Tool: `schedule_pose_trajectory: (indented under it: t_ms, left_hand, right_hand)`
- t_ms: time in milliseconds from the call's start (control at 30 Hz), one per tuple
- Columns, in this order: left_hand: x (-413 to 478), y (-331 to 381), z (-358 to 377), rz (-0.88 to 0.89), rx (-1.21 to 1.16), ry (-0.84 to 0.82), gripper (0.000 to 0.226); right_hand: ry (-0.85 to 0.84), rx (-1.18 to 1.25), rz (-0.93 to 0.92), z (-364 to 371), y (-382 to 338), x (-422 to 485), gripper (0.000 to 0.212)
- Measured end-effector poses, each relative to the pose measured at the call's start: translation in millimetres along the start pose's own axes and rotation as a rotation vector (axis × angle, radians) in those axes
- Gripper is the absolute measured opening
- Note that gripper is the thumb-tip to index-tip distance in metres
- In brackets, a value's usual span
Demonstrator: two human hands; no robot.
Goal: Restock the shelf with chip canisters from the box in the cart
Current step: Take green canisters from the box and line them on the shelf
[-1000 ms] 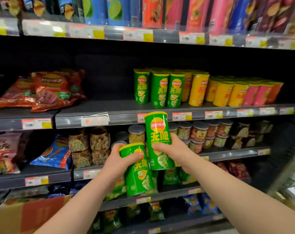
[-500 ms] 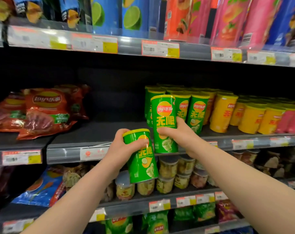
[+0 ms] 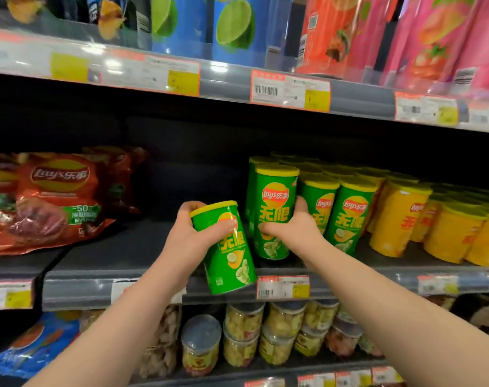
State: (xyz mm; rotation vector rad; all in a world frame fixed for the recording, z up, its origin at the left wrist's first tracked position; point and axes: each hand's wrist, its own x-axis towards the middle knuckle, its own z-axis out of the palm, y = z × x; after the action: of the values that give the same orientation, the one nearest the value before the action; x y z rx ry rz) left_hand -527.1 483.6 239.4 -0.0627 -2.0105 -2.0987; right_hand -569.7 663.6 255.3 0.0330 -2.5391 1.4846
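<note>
Dark store shelving (image 3: 131,247) is seen, its back panel (image 3: 182,141) black. Grey shelf edges (image 3: 223,79) are fitted with orange-and-yellow price labels (image 3: 291,92). Glare (image 3: 112,62), probably from ceiling lights, is caught on the upper strip.

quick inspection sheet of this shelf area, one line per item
surface: middle shelf, dark, tagged front rail.
job's things: upright green canister at the left end of the green row; tilted green canister in front of the shelf edge; box and cart not in view.
clutter: red chip bags left; yellow canisters right; jars below.
grippers: left hand grips the tilted green canister; right hand grips the upright green canister.
cables: nothing seen.
surroundings: tall canisters on the upper shelf; price tags along its edge.
</note>
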Motion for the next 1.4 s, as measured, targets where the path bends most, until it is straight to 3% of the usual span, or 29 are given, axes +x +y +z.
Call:
schedule_pose_trajectory:
  t_ms: [333, 500, 833, 1033, 1200, 1300, 1400]
  left_hand:
    - [19.1, -4.1, 4.2, 0.015, 0.011, 0.026, 0.05]
    - [20.3, -3.3, 6.3, 0.027, 0.024, -0.012, 0.053]
    - [22.8, -4.2, -1.1, 0.05, 0.008, -0.046, 0.051]
    - [24.6, -5.5, -3.7, 0.048, -0.013, -0.059, 0.051]
    - [25.3, -5.1, -4.3, 0.041, -0.017, -0.064, 0.051]
    - [25.6, -5.2, -1.9, 0.037, -0.012, -0.068, 0.051]
    - [24.9, -5.3, -0.7, 0.038, -0.006, -0.069, 0.05]
  right_hand:
    - [0.031, 0.14, -0.057, -1.3, 1.3, 3.7, 0.104]
    - [0.089, 0.082, -0.096, -8.5, -21.2, 4.0, 0.101]
    - [-0.05, -0.353, -0.011, -33.6, -53.7, -1.3, 0.09]
    - [-0.048, -0.683, -0.035, -45.2, -55.6, -0.9, 0.082]
    - [0.085, -0.819, -0.195, -53.7, -72.7, 0.3, 0.056]
    - [0.018, -0.953, -0.278, -49.3, -78.9, 10.5, 0.063]
    - [-0.141, -1.085, -0.18, -44.1, -78.1, 21.4, 0.078]
